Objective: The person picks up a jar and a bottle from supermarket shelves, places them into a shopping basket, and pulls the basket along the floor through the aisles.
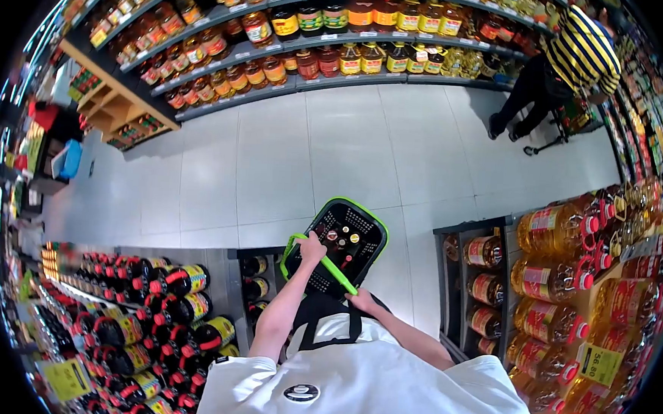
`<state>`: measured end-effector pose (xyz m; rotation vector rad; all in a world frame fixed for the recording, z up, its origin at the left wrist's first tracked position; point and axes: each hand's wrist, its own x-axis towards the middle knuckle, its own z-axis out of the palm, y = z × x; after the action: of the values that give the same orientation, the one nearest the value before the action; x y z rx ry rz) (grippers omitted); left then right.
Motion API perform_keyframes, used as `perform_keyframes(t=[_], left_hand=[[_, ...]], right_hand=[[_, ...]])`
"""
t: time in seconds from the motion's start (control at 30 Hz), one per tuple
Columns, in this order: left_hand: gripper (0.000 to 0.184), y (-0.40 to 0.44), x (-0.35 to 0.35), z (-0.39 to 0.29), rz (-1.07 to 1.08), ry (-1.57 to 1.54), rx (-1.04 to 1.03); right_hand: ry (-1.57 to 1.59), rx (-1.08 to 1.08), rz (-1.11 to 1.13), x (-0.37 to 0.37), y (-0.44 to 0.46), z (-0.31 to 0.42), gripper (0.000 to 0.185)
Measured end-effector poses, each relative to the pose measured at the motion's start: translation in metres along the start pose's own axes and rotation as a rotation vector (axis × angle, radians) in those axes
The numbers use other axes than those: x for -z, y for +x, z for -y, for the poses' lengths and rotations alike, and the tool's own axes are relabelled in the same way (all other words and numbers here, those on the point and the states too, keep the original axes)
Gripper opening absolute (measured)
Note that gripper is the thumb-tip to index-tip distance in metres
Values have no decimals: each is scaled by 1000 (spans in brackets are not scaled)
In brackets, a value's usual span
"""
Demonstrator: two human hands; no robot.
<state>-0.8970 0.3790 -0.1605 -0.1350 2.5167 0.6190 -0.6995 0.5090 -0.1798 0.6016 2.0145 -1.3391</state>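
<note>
The left hand [311, 247] is closed around the green handle [336, 274] near its far left end, and the right hand [364, 301] grips the same handle at its nearer right end, fingers partly hidden. The handle slants between them across the basket [378, 226], a black one with a green rim, which lies just beyond and between the hands, its far side tilted to the right. Inside, to the right of the left hand, a small cluster of bottles [342, 242] shows its caps, pale, yellow and red. Well to the left of the hands are rows of dark bottles [189, 306] with red caps and yellow labels; to their right, large oil bottles [543, 281] are stacked above a rack [505, 255], with a yellow price tag [600, 365] in front. Straight ahead, across the pale floor [274, 158], stand long shelves [316, 79] of bottles. Far ahead to the right, a person [580, 51] in a striped shirt is beside a cart [579, 122].
</note>
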Motion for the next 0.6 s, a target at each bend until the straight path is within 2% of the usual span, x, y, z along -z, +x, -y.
perform_keyframes(t=[0.1,0.2,0.33,0.5,0.6], left_hand=[[41,24,-2,-27,26,25,-56],[38,46,-2,-53,34,36,-149],[31,66,6,-92,6,-10,-291],[27,78,41,-142,-8,-44,-395],[27,110,49,-149,-29,-71,-516]], right_hand=[[50,17,-79,16,11,4,36],[185,-57,-47,44,10,28,33],[172,-54,-187,54,30,32,35],[198,-8,-352,70,38,70,36],[189,1,-423,72,58,91,33]])
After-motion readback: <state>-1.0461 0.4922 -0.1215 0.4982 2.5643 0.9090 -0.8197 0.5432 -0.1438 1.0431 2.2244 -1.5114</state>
